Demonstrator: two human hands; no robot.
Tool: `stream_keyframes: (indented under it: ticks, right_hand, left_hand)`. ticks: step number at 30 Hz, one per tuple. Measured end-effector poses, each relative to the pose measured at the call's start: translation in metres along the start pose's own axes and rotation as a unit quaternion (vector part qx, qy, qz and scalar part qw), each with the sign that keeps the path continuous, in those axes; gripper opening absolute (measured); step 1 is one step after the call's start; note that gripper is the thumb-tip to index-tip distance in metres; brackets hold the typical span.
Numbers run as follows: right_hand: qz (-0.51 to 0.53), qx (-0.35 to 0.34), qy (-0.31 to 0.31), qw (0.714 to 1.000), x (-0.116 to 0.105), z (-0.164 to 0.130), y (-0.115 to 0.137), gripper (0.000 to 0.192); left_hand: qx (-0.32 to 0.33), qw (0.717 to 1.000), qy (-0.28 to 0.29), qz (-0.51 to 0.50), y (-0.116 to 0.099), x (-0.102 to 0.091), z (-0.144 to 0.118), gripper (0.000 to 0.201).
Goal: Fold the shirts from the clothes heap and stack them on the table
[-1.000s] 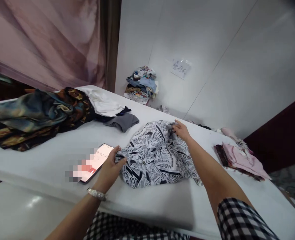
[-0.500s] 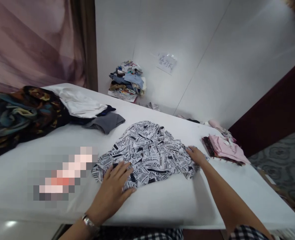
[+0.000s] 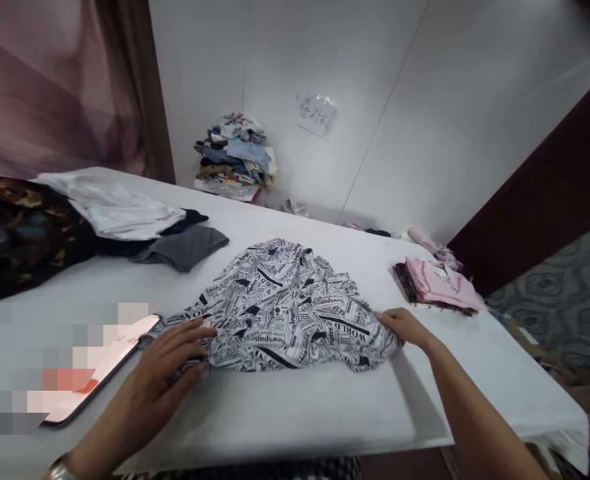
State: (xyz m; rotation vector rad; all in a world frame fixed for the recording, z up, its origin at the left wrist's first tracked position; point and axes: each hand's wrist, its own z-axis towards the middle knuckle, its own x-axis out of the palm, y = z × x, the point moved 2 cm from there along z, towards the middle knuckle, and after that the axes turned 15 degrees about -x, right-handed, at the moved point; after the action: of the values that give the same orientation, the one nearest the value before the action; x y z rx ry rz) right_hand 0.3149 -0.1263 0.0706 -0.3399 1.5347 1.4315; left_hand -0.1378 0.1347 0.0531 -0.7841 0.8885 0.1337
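Note:
A black-and-white newspaper-print garment (image 3: 287,307) lies spread in the middle of the white table (image 3: 299,413). My left hand (image 3: 167,373) rests on the garment's near left edge, fingers pressing the cloth. At the near right corner of the cloth, my right hand (image 3: 405,327) pinches the fabric. A phone (image 3: 102,370) with a lit screen lies just left of my left hand.
A dark patterned cloth (image 3: 19,233), a white garment (image 3: 117,210) and a grey one (image 3: 185,247) lie at the table's left. Folded pink clothes (image 3: 437,283) sit at the right edge. A clothes pile (image 3: 235,157) lies on the floor by the wall.
My right hand came from the garment's far edge to its near right corner. My left hand slid left along the near edge, and the garment is spread wider. The view panned right.

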Motion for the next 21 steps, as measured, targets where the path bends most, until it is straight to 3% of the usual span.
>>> stream_keyframes:
  ticks: [5,11,14,17,21]
  right_hand:
    - [-0.06,-0.037,-0.023,0.997,0.018,0.065,0.018,0.029]
    - [-0.091,-0.002,0.003,0.996,0.073,0.157,0.026,0.052]
    - [-0.104,0.006,-0.005,0.995,0.089,0.183,0.026,0.039]
    - [-0.112,0.01,-0.062,0.992,0.07,0.201,0.021,0.019]
    - [-0.123,0.021,-0.229,0.965,0.004,0.214,0.007,0.043]
  left_hand:
    - [-0.025,0.998,0.043,0.04,0.019,0.019,-0.018,0.017]
    - [-0.03,0.997,0.023,0.066,0.008,0.025,-0.021,0.021]
    - [-0.034,0.997,0.0,0.068,0.007,0.023,-0.024,0.021]
    - [-0.025,0.997,-0.005,0.079,0.01,0.023,-0.022,0.019]
    - [-0.013,0.995,0.002,0.104,0.002,0.027,0.002,0.022]
